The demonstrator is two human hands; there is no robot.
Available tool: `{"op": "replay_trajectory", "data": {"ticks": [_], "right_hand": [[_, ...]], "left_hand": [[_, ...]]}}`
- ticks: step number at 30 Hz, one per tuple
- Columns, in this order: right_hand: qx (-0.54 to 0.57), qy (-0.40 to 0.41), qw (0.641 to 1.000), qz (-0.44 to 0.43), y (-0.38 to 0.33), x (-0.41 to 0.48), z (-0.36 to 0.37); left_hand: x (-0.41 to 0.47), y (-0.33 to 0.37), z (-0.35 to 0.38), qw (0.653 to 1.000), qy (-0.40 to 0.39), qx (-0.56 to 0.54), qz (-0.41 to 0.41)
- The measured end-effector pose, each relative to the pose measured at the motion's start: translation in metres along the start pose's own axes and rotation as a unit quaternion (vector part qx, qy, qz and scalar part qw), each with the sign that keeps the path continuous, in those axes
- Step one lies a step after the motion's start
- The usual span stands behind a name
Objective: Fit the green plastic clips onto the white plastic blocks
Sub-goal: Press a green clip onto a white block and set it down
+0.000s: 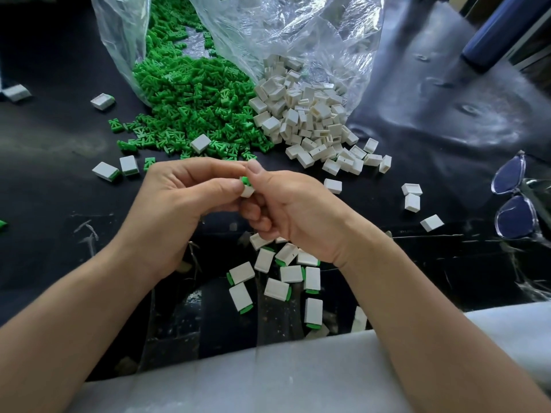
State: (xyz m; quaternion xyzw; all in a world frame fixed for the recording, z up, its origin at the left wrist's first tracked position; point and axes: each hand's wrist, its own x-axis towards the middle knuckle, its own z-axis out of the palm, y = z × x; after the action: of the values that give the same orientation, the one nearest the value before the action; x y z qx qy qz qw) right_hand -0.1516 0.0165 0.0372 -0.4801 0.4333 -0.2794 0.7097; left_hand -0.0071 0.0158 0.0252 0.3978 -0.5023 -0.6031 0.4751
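Here, black table point(50, 201), clear bags point(298, 31), green clips point(190, 96), white blocks point(304, 114), glasses point(515, 217).

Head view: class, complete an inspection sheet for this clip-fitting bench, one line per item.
Surface: black table, scuffed near its front edge.
Job's things: green clips and white blocks in heaps spilling from a clear bag; fitted pieces below the hands.
Clutter: glasses at right; stray blocks scattered.
Grippers: left hand and right hand together pinch one white block with a green clip at its top.
Cables: nothing seen.
Surroundings: blue cylinder top right; grey cloth in front.
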Motion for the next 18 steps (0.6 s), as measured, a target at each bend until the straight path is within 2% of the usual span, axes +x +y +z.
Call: {"op": "replay_trajectory", "data": {"ticks": [4,8,13,18], "right_hand": [[-0.055,0.011,0.998,-0.013,0.0009,0.0004,-0.0003],[-0.064,0.017,0.998,-0.016,0.0014,-0.0008,0.0004],[-0.085,0.021,0.996,-0.030,0.0050,-0.0009,-0.0009],[-0.111,0.035,0.990,-0.082,0.0053,-0.0005,0.0045]], "left_hand": [[0.0006,0.0003,-0.0008,1.000,-0.019,-0.002,-0.023],[-0.0004,0.0011,0.0003,0.999,-0.031,0.002,-0.022],[-0.0021,-0.0009,0.0053,1.000,-0.006,-0.004,-0.011],[-0.0022,-0.0042,0.0075,1.000,0.021,-0.018,-0.012]]}}
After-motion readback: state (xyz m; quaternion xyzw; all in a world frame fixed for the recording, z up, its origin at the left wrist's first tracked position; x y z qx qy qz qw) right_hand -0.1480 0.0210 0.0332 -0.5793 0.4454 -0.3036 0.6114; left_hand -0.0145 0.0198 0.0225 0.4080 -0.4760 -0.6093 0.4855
